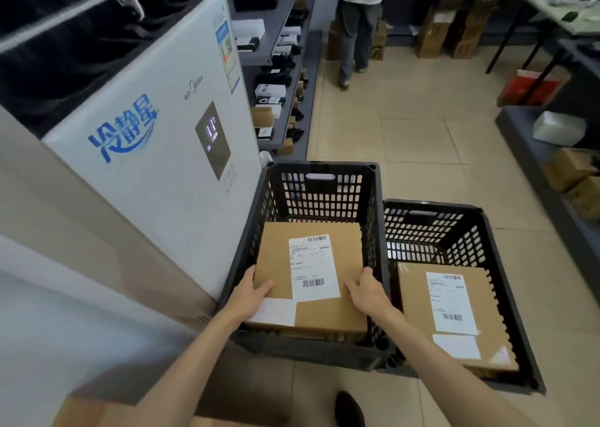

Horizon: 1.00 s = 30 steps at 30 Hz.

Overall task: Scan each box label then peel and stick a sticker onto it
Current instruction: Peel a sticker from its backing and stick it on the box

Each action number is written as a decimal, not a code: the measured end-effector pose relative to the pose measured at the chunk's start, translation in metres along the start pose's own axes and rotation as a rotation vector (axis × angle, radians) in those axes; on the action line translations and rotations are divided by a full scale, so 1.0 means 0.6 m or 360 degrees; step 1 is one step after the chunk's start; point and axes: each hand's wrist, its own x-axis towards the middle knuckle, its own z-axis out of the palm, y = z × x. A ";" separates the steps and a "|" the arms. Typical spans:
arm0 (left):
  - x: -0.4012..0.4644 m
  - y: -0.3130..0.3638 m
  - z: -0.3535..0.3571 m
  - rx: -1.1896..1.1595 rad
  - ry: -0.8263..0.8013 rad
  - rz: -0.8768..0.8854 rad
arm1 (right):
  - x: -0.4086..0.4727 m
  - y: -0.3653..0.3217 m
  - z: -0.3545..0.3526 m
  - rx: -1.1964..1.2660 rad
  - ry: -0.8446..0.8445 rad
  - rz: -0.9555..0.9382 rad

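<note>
Centre-bottom of frame: cardboard box (311, 277) held over/inside black plastic crate (319, 179), label side up. Left hand (250, 292) gripping box's left edge, thumb on top, fingers (263, 287) curled under edge, pressed together. Right hand (367, 292) gripping right edge, thumb up along the side, fingers (352, 286) laid on top face, close together. White shipping label (313, 267) w/ barcodes mid-box; small white sticker (274, 311) at near-left corner. Lower right: second crate (506, 264), touching first, w/ another labelled box (454, 316) inside. Left side: white Midea appliance (156, 124) w/ blue lettering. Top centre: shelves (282, 53) w/ small boxes, person standing (357, 27) beside. Tiled floor (422, 127).
</note>
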 end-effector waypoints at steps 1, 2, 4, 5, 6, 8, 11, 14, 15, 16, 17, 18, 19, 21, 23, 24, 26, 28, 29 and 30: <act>-0.003 0.004 -0.002 0.0065 0.0041 0.0009 | -0.001 -0.002 -0.004 -0.0024 0.0021 -0.0041; -0.008 0.009 -0.005 0.0149 0.0088 0.0028 | -0.004 -0.004 -0.008 -0.0057 0.0049 -0.0100; -0.025 0.025 -0.012 0.0322 0.0178 0.0105 | -0.018 -0.013 -0.023 -0.0170 0.0111 -0.0264; -0.036 0.035 -0.015 0.0382 0.0214 0.0161 | -0.028 -0.021 -0.031 -0.0270 0.0152 -0.0375; -0.049 0.046 -0.019 0.0427 0.0240 0.0216 | -0.039 -0.031 -0.041 -0.0386 0.0193 -0.0501; -0.078 0.070 -0.028 0.0498 0.0282 0.0323 | -0.067 -0.056 -0.060 -0.0625 0.0255 -0.0784; -0.131 0.098 -0.048 0.0667 0.0420 0.0485 | -0.114 -0.097 -0.079 -0.0983 0.0300 -0.1139; -0.196 0.110 -0.069 0.0848 0.0607 0.0579 | -0.161 -0.133 -0.085 -0.1232 0.0371 -0.1338; -0.220 0.111 -0.075 0.0893 0.0682 0.0595 | -0.178 -0.145 -0.084 -0.1278 0.0379 -0.1413; -0.244 0.110 -0.081 0.0927 0.0749 0.0594 | -0.196 -0.156 -0.082 -0.1316 0.0368 -0.1489; -0.269 0.106 -0.086 0.0945 0.0810 0.0586 | -0.214 -0.167 -0.079 -0.1341 0.0345 -0.1574; -0.293 0.100 -0.090 0.0955 0.0862 0.0556 | -0.233 -0.179 -0.074 -0.1353 0.0315 -0.1647; -0.318 0.090 -0.094 0.0972 0.0913 0.0514 | -0.253 -0.189 -0.067 -0.1353 0.0284 -0.1721; -0.370 0.064 -0.103 0.1054 0.1018 0.0380 | -0.290 -0.211 -0.046 -0.1353 0.0229 -0.1859; -0.429 0.030 -0.110 0.1147 0.1167 0.0266 | -0.321 -0.227 -0.012 -0.1390 0.0169 -0.2009; -0.461 0.011 -0.110 0.1158 0.1239 0.0216 | -0.336 -0.232 0.007 -0.1412 0.0135 -0.2091; -0.527 -0.034 -0.102 0.1119 0.1376 0.0096 | -0.369 -0.234 0.048 -0.1452 0.0059 -0.2254; -0.594 -0.079 -0.079 0.1055 0.1492 -0.0059 | -0.408 -0.225 0.086 -0.1418 -0.0068 -0.2392; -0.628 -0.102 -0.064 0.1031 0.1524 -0.0141 | -0.431 -0.217 0.104 -0.1376 -0.0159 -0.2441; -0.662 -0.124 -0.047 0.1024 0.1536 -0.0230 | -0.454 -0.206 0.121 -0.1342 -0.0239 -0.2488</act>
